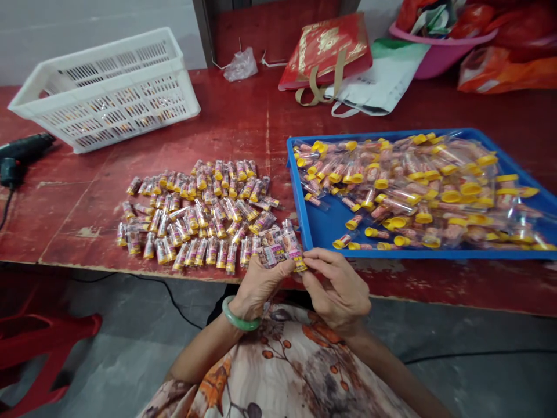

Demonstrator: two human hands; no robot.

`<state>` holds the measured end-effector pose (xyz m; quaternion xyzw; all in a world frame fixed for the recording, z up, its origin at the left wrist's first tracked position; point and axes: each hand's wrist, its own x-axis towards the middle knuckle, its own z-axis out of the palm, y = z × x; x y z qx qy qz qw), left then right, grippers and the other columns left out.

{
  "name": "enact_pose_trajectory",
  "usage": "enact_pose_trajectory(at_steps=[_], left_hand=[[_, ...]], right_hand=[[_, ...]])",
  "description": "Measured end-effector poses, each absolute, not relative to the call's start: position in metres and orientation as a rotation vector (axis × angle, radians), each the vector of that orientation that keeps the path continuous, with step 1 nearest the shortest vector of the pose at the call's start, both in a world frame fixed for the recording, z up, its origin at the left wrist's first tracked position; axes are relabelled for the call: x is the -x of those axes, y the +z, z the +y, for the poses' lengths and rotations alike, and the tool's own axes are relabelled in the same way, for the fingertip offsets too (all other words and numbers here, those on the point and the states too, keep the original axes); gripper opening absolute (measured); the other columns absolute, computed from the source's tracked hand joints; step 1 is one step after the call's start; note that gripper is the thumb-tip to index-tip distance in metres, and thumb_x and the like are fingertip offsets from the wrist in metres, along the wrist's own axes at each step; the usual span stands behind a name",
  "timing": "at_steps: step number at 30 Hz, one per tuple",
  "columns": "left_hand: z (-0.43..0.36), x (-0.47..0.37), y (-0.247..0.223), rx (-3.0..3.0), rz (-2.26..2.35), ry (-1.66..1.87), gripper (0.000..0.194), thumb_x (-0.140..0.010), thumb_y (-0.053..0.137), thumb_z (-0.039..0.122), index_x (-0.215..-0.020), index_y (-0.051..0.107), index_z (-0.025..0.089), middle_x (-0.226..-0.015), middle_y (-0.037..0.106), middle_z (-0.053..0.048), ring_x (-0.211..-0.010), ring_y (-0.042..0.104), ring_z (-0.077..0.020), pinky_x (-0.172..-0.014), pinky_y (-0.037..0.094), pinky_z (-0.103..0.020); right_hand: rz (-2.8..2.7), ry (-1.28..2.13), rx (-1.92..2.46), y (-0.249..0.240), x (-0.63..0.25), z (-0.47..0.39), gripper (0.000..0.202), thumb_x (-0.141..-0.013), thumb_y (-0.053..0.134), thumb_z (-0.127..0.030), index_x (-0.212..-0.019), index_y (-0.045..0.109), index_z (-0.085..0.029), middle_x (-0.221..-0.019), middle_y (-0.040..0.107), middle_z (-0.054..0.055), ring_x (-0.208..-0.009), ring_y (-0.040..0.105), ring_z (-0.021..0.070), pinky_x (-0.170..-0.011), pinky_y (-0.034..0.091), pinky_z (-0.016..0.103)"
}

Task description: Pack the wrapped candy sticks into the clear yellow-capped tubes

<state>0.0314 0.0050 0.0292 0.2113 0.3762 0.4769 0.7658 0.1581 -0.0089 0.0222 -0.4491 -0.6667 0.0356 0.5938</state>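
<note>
My left hand [261, 285], with a green bangle at the wrist, is closed on printed plastic sleeves [273, 248] near the table's front edge. Beside them, between my two hands, is a clear tube [292, 247] with a printed label and a yellow cap at its lower end. The fingertips of my right hand [337, 287] pinch that capped end from the right. Many labelled tubes [200, 215] with yellow caps lie in a spread left of my hands. To the right, a blue tray [324, 229] holds a heap of yellow-capped tubes [404, 174].
On the red table [87, 203] stand a white basket [117, 98], a black tool [26, 148] with a cord, a red bag [331, 49], a white bag [374, 75] and a pink basin [439, 52]. A red stool [47, 348] is at lower left.
</note>
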Motion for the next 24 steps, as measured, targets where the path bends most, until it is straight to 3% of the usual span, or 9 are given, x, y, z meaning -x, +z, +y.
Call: enact_pose_trajectory(at_steps=[8, 16, 20, 22, 24], left_hand=[[0.005, -0.033, 0.027, -0.461, 0.811, 1.092, 0.036, -0.063, 0.084, 0.025, -0.096, 0.071, 0.017, -0.089, 0.072, -0.004, -0.077, 0.065, -0.0156, -0.079, 0.051, -0.029], [0.006, -0.013, 0.035, -0.478, 0.906, 1.161, 0.035, -0.061, 0.085, 0.030, -0.090, 0.072, 0.015, -0.083, 0.070, -0.005, -0.068, 0.060, -0.0137, -0.068, 0.048, -0.026], [0.022, 0.052, 0.049, -0.576, 1.226, 1.302, 0.030, -0.060, 0.083, 0.039, -0.071, 0.071, 0.013, -0.065, 0.067, -0.004, -0.050, 0.051, -0.0099, -0.048, 0.039, -0.023], [0.041, 0.103, 0.060, -0.702, 1.450, 1.434, 0.030, -0.058, 0.084, 0.039, -0.063, 0.069, 0.013, -0.059, 0.064, -0.003, -0.049, 0.049, -0.0090, -0.048, 0.037, -0.022], [0.069, 0.159, 0.072, -0.869, 1.747, 1.441, 0.028, -0.063, 0.081, 0.038, -0.065, 0.070, 0.013, -0.056, 0.062, -0.002, -0.049, 0.048, -0.0094, -0.047, 0.036, -0.022]], right_hand=[[-1.686, 0.024, 1.054, 0.015, -0.162, -0.013, 0.025, -0.079, 0.061, -0.003, -0.097, 0.066, -0.020, -0.097, 0.069, 0.007, -0.082, 0.069, 0.0168, -0.068, 0.060, 0.028], [-1.882, -0.160, 0.972, 0.011, -0.156, -0.002, 0.021, -0.081, 0.069, -0.014, -0.101, 0.066, -0.016, -0.096, 0.071, 0.007, -0.080, 0.070, 0.0183, -0.070, 0.055, 0.029], [-1.983, -0.162, 0.885, 0.016, -0.160, -0.003, 0.021, -0.081, 0.070, -0.017, -0.101, 0.065, -0.015, -0.095, 0.072, 0.008, -0.083, 0.070, 0.0186, -0.072, 0.053, 0.029], [-2.044, -0.187, 0.873, 0.011, -0.171, -0.002, 0.012, -0.088, 0.060, -0.020, -0.098, 0.066, -0.015, -0.096, 0.072, 0.009, -0.082, 0.070, 0.0182, -0.072, 0.052, 0.030], [-2.208, -0.260, 0.772, 0.003, -0.186, -0.001, 0.020, -0.094, 0.048, -0.023, -0.096, 0.067, -0.017, -0.097, 0.072, 0.008, -0.081, 0.070, 0.0175, -0.071, 0.052, 0.029]])
